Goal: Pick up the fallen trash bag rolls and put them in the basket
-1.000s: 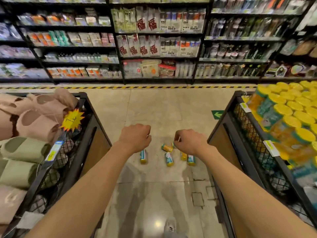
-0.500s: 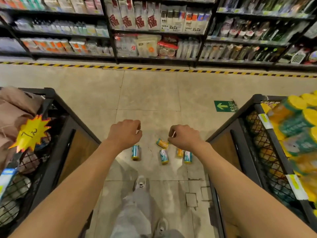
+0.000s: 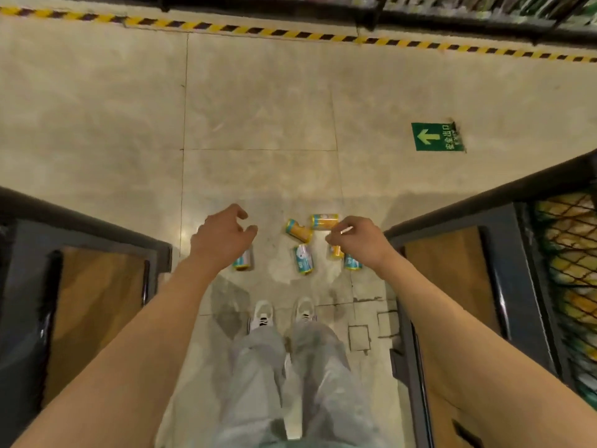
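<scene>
Several small trash bag rolls lie on the tiled floor ahead of my feet: two yellow ones (image 3: 298,230) (image 3: 324,221) at the back and a teal one (image 3: 303,263) in the middle. Another teal roll (image 3: 242,261) shows partly under my left hand (image 3: 223,237), which hovers above it with loosely curled fingers and holds nothing. My right hand (image 3: 358,240) hangs with curled fingers over a yellow roll (image 3: 336,252) and a teal roll (image 3: 352,263); a pale sliver shows at its fingertips. The wire basket (image 3: 484,192) with yellow and green rolls stands at my right.
A second dark bin (image 3: 80,215) with wooden side panels stands at my left. My white shoes (image 3: 263,315) and grey trousers are just behind the rolls. A green arrow sticker (image 3: 436,136) is on the floor; yellow-black tape (image 3: 290,31) runs below the far shelves.
The view has tipped down toward the floor and my feet. My left hand's fist has loosened into curled, spread fingers; both hands have dropped closer over the rolls.
</scene>
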